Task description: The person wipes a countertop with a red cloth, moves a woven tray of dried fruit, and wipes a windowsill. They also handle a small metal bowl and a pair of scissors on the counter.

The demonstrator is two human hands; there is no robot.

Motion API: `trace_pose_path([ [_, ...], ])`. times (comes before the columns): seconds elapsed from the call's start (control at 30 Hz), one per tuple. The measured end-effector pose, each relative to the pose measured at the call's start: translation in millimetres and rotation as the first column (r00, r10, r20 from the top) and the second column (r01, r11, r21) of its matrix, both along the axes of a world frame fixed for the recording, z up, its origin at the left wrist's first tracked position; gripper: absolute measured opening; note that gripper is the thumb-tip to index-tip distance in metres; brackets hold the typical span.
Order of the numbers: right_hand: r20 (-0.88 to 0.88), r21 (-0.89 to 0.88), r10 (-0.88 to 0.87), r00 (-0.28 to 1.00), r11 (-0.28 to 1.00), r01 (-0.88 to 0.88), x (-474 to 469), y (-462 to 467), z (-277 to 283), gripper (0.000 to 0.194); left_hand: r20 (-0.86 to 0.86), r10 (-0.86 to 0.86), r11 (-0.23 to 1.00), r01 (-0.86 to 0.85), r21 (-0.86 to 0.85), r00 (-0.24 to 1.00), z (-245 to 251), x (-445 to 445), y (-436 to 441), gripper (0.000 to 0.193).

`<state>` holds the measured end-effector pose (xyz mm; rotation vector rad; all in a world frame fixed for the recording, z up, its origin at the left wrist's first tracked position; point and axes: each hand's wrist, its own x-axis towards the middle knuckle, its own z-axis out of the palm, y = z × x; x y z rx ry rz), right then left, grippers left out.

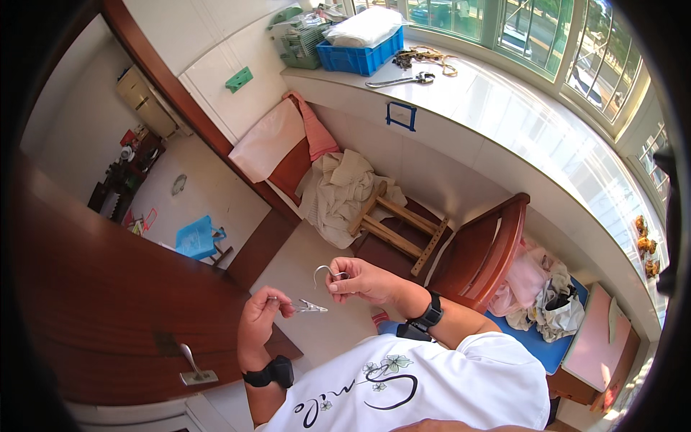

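My left hand (259,316) pinches a small metal clip (310,306), its pointed end directed to the right. In my right hand (360,282) is a curved metal hook (322,270); its open curve sticks out to the left of my fingertips. The two hands are held in front of my body, a short gap apart, and the clip and hook do not touch. Part of the hook is hidden behind my right fingers. Each wrist wears a black strap with a small device.
A wooden rack (402,227) and beige knit cloth (340,194) lie on chairs ahead. A wooden chair back (486,248) stands near my right arm. The window ledge (459,92) holds a blue crate (359,56) and an adjustable wrench (402,80). A brown door (119,302) is at left.
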<state>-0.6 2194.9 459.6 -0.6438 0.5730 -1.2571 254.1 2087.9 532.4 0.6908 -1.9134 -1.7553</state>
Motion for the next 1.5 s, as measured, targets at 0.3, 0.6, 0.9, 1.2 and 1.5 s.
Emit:
trace_pose_path([
  [0.3,-0.107,0.023,-0.057,0.993,0.998,0.060,-46.1,-92.1,16.3,0.034,0.041,-0.206,0.979,0.206,0.004,0.978,3.1,-76.9,-123.5,0.015],
  [0.6,-0.253,0.107,-0.118,0.960,0.983,0.149,-49.7,-179.1,18.0,0.039,0.062,-0.458,0.883,0.462,-0.081,0.887,0.6,-124.6,-255.8,0.017],
  [0.9,-0.324,0.115,-0.198,0.925,0.962,0.246,-29.9,-274.0,45.7,0.038,0.018,-0.613,0.776,0.606,-0.175,0.790,21.8,-146.6,-378.1,0.016],
  [1.2,-0.432,0.052,-0.302,0.850,0.932,0.358,-67.5,-293.3,61.0,0.026,-0.080,-0.649,0.755,0.628,-0.190,0.756,24.3,-193.5,-403.0,0.015],
  [1.5,-0.270,0.014,-0.479,0.835,0.866,0.501,-107.1,-272.9,48.6,0.025,-0.041,-0.696,0.716,0.690,-0.100,0.717,21.8,-255.9,-400.2,0.015],
])
